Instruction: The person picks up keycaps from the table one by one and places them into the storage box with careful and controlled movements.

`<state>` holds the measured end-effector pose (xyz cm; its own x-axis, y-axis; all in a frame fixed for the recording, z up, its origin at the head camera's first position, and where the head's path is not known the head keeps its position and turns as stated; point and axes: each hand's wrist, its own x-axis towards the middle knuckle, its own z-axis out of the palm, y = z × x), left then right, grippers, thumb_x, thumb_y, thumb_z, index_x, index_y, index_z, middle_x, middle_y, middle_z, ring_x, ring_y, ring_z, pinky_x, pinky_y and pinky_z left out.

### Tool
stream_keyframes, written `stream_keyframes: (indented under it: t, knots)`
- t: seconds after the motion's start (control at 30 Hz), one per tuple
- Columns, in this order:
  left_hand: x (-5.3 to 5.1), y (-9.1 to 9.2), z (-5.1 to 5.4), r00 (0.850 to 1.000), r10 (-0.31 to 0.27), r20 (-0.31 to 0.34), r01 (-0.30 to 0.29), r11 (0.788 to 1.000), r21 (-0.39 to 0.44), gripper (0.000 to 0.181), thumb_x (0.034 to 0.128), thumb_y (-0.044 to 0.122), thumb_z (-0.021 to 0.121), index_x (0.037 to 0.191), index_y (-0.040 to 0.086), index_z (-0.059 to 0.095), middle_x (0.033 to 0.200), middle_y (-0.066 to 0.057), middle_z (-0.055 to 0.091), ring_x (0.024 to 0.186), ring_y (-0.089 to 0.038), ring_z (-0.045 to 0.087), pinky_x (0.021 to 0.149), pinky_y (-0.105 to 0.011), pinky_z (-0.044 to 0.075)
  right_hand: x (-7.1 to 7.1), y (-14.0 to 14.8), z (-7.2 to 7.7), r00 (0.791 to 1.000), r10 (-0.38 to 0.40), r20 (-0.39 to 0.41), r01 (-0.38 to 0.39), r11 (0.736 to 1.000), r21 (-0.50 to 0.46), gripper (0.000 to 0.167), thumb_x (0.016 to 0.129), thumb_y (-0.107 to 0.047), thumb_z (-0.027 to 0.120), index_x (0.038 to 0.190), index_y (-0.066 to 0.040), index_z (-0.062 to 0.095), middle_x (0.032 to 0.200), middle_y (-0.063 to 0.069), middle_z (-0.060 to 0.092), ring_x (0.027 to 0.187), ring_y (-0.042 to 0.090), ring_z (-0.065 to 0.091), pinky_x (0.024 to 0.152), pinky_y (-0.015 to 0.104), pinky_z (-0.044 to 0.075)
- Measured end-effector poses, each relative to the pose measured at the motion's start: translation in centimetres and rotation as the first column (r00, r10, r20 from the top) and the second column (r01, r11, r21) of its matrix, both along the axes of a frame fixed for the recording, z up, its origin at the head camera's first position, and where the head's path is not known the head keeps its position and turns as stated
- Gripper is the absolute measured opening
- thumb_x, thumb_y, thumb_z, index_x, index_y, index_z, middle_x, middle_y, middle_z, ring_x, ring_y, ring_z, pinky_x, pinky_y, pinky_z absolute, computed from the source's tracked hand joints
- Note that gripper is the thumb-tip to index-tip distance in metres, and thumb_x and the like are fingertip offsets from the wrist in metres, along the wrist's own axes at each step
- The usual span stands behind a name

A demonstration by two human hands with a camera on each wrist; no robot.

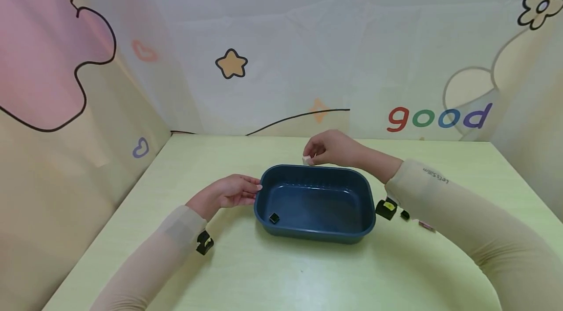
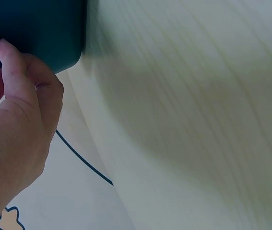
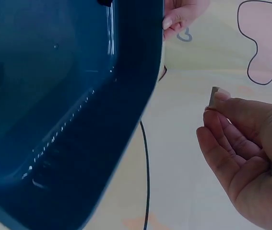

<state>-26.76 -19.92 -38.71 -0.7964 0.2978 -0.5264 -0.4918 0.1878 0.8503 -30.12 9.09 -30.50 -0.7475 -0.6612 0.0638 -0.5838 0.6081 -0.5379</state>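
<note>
A dark blue rectangular basin stands on the table, with a small black square piece inside near its front left corner. My left hand pinches the basin's left rim between thumb and fingers; the left wrist view shows this hand at the basin's outer wall. Past the basin's back rim, my right hand holds a small whitish block between thumb and fingertips. In the right wrist view the block is pinched beside the basin, outside its rim.
Right of the basin, partly under the right forearm, lie a small black piece and a pinkish flat piece on the table. A printed cloth hangs behind the table and along its sides.
</note>
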Motion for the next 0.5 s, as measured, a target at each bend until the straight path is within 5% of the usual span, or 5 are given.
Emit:
stream_keyframes:
  t: [0.5]
  knots:
    - [0.0, -0.1, 0.1, 1.000, 0.011, 0.006, -0.011, 1.000, -0.005, 0.030, 0.1065, 0.007, 0.049, 0.135, -0.003, 0.050, 0.082, 0.001, 0.065, 0.070, -0.006, 0.064, 0.067, -0.015, 0.060, -0.5, -3.1, -2.8, 0.991, 0.114, 0.068, -0.115, 0.993, 0.021, 0.015, 0.094, -0.011, 0.074, 0.107, -0.003, 0.073, 0.102, 0.012, 0.077, 0.091, 0.017, 0.070, 0.089, 0.034, 0.062]
